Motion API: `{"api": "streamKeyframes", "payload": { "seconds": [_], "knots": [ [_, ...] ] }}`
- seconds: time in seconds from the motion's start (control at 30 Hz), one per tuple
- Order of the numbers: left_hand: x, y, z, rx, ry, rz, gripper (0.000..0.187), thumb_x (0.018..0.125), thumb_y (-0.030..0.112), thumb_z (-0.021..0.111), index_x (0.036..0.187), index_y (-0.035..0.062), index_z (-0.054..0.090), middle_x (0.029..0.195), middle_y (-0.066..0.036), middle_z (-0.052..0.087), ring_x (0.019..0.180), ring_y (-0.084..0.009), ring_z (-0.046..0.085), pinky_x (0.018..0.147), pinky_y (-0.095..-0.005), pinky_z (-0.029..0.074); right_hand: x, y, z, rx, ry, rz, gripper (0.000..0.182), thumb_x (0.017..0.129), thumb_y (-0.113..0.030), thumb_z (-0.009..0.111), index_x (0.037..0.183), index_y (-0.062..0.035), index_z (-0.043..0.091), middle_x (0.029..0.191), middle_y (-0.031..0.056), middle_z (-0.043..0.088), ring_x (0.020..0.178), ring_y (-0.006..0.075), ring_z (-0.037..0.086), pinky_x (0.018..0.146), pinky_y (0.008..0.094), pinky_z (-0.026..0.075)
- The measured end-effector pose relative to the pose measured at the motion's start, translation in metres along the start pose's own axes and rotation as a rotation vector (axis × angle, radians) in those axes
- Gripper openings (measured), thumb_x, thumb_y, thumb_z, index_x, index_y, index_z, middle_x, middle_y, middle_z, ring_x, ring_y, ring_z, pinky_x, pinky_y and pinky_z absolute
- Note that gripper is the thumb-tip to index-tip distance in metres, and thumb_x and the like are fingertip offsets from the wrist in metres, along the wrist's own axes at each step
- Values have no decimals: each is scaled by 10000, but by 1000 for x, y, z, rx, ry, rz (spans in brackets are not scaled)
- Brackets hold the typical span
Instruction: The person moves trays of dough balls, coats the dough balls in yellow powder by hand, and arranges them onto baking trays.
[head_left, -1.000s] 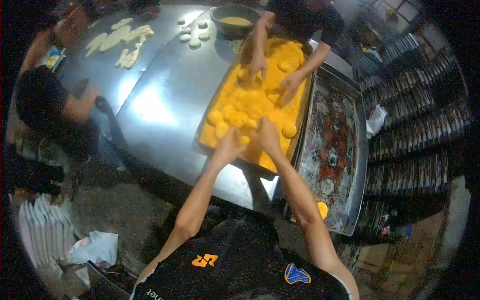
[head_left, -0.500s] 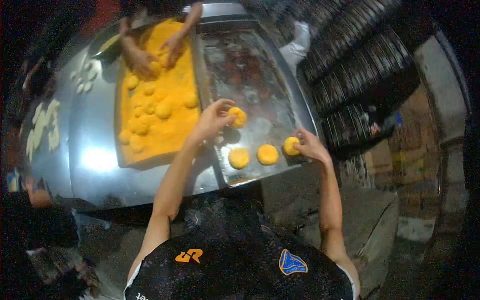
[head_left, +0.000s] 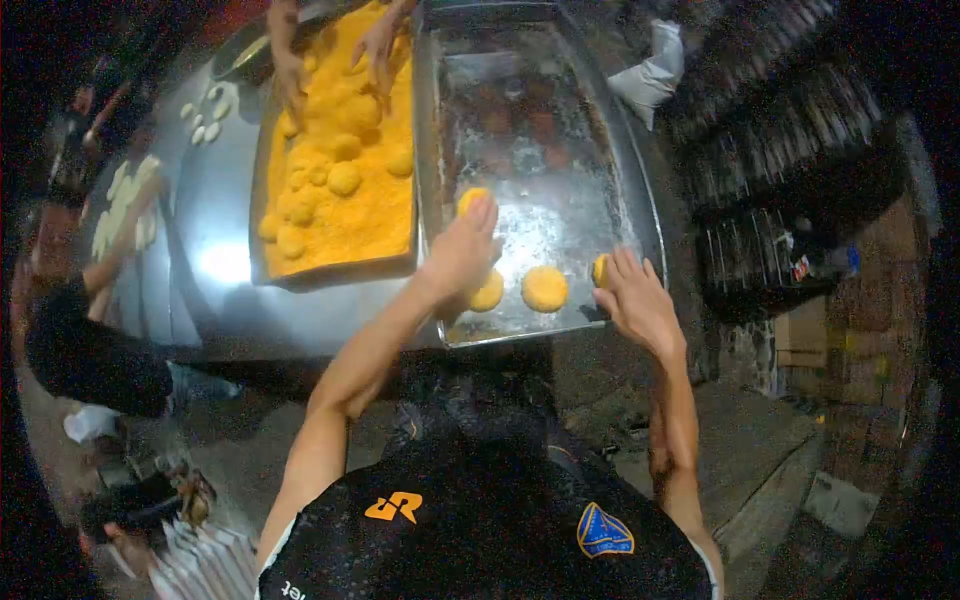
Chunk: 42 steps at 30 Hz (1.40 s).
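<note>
My left hand lies over a yellow crumb-coated dough round on the metal baking tray, its fingers stretched flat across it. Just below that hand, a second dough round is partly covered by it. A third dough round sits untouched between my hands. At the tray's right edge, my right hand has its fingers extended flat over another dough round, which shows only at its left side.
Left of the baking tray stands a tray of yellow crumbs with several coated balls. Another person's hands work in it. White dough pieces lie on the steel table, where a second person's arm reaches. Dark stacked racks stand right.
My left hand went from gripping its dough round above the tray to lying flat on it. My right fingers opened and flattened over theirs. The view shifted, and another person's arm appeared at left.
</note>
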<state>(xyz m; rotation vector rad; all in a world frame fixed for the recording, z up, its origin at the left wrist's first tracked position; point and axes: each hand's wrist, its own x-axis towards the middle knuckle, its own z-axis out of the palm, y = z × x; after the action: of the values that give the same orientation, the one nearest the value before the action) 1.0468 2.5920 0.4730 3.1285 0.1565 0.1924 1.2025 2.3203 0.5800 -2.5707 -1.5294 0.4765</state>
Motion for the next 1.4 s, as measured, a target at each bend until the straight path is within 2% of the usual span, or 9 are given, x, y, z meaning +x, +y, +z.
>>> {"api": "streamKeyframes", "payload": {
  "seconds": [0.23, 0.3, 0.43, 0.57, 0.63, 0.9, 1.07, 1.17, 1.4],
  "knots": [
    [6, -7, -63, -557, -27, -319, 431, 912, 306, 536, 1187, -26, 561, 1330, -274, 459, 1195, -429, 485, 1027, -425, 399, 1, -10, -10, 66, -95, 90, 545, 964, -376, 434, 1335, 23, 444, 1406, 230, 411, 1330, 339, 369, 1102, 432, 289],
    [-4, -43, -83, -711, 400, -241, 364, 908, 272, 544, 1088, -40, 599, 1277, -253, 505, 1080, -419, 564, 950, -418, 453, 14, -25, -21, 88, -63, 95, 497, 953, -341, 475, 1290, 25, 499, 1356, 235, 472, 1286, 352, 427, 1076, 425, 326],
    [-62, -155, -55, -155, 445, -1174, 364, 873, 275, 584, 1046, -44, 618, 1096, -214, 550, 1025, -389, 472, 890, -490, 414, 59, -94, -22, 184, 489, -106, 161, 862, -133, 619, 967, -20, 665, 1029, 157, 637, 980, 331, 592, 886, 395, 454],
    [-76, -156, -44, -283, 564, -917, 418, 788, 279, 699, 1078, 6, 572, 1058, -232, 551, 983, -395, 490, 817, -485, 441, 188, -204, -9, 124, 478, -560, 138, 789, -95, 611, 897, -42, 680, 894, 148, 614, 942, 326, 558, 832, 408, 451],
    [-76, -161, -28, -479, 597, -874, 414, 784, 230, 716, 1097, 17, 549, 1043, -207, 567, 968, -360, 528, 803, -449, 460, 261, -241, 24, -27, 184, -347, 144, 802, -97, 557, 864, -19, 661, 898, 157, 617, 933, 342, 559, 831, 416, 450],
    [-115, -176, -27, -1869, 720, -873, 545, 872, 88, 660, 1344, 30, 394, 1123, -127, 606, 958, -162, 622, 776, -286, 524, 321, -246, 98, -189, 398, -265, 215, 779, -108, 599, 965, -1, 604, 860, 168, 631, 890, 343, 599, 737, 431, 487],
    [-70, -153, -72, -1373, 573, -686, 608, 773, 275, 782, 1261, 21, 524, 1153, -128, 591, 987, -220, 596, 852, -316, 488, 218, -207, -5, 752, 262, -160, 431, 782, -177, 710, 1142, -10, 543, 946, 164, 660, 847, 240, 648, 754, 341, 515],
    [-16, -114, -82, -829, 591, -299, 618, 757, 264, 782, 1258, 12, 521, 1141, -147, 567, 1061, -261, 551, 935, -355, 444, 174, -86, -12, 826, 262, 12, 412, 784, -85, 678, 1168, -25, 541, 1065, 141, 636, 910, 208, 639, 803, 324, 514],
    [109, 0, -34, -898, 222, -22, 562, 767, 304, 741, 1219, 40, 537, 1163, -192, 530, 1102, -375, 502, 974, -447, 410, 118, 14, -14, 572, 329, 176, 413, 801, -110, 640, 1188, -16, 530, 1126, 199, 624, 1092, 265, 599, 913, 349, 467]
  ]
}}
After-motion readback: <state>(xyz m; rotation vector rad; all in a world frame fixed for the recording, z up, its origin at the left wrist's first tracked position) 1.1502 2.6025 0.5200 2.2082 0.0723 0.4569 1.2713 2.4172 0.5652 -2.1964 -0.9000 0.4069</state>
